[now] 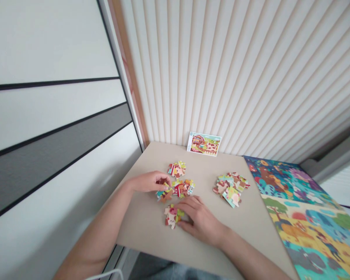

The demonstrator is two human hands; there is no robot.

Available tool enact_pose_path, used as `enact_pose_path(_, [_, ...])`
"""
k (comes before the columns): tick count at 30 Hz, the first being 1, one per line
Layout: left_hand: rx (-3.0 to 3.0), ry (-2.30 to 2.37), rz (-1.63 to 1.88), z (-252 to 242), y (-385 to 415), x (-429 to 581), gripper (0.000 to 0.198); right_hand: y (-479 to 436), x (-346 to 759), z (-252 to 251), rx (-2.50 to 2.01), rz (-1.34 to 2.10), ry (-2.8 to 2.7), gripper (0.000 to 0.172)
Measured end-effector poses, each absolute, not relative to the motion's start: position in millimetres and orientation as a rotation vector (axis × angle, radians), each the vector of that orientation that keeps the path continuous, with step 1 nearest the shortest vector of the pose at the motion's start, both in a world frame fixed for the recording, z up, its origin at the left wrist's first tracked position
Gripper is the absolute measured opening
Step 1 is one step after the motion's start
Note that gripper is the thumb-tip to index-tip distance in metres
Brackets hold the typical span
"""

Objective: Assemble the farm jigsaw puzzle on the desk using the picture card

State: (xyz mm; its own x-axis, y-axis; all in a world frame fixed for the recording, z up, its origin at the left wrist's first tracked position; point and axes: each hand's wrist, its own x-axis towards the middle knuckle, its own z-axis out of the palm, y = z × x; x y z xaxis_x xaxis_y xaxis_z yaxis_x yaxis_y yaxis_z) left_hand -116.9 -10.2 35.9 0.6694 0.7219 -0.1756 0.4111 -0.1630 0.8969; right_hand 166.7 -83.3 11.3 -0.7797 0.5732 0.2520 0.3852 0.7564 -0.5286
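Note:
My left hand [150, 181] rests on the beige table [151, 229] with its fingers pinched on a small joined puzzle cluster [165, 194]. My right hand [200, 217] lies just below it, fingertips gripping another joined cluster of pink and green pieces [171, 216]. Between the two hands sits a further group of joined pieces [184, 187] with red and white print. A smaller group [177, 169] lies a little farther back.
A loose pile of puzzle pieces [231, 186] lies to the right. A reference picture card [203, 144] leans against the ribbed wall at the back. A large finished colourful puzzle [306, 214] covers the right side. The table's near edge runs by my forearms.

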Motion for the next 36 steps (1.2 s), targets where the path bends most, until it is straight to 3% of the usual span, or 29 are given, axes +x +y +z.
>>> enact_pose_path(5, [1.721, 1.033, 0.650, 29.7, -5.5, -106.2, 0.041, -80.9, 176.5, 3.5, -0.794, 0.800, -2.351, 0.046])
enact_pose_path(10, [1.698, 1.077, 0.836, 21.1, -10.6, -84.6, 0.037, -64.0, 186.9, -8.9, -0.977, 0.996, -1.953, 0.033])
enact_pose_path(18, [1.622, 0.928, 0.690, 9.3, -28.2, -48.3, 0.049, -54.3, 177.3, -11.8, -1.072, 1.168, -1.653, 0.030])
enact_pose_path(23, [1.666, 0.893, 0.645, 12.7, -32.3, -46.9, 0.053, -59.6, 174.1, -14.1, -1.103, 1.026, -1.748, 0.033])
enact_pose_path(27, [1.685, 1.135, 0.930, 22.1, -25.5, -60.9, 0.043, -67.5, 177.8, -7.4, -1.105, 0.678, -2.058, 0.046])
enact_pose_path(30, [1.691, 1.314, 1.026, 26.9, -20.2, -72.5, 0.035, -77.3, 177.4, 3.5, -0.960, 0.543, -2.380, 0.043])
enact_pose_path(36, [2.064, 1.344, 0.787, 18.6, -26.7, -59.8, 0.019, -87.2, 177.3, 17.4, -0.806, 0.555, -2.613, 0.027])
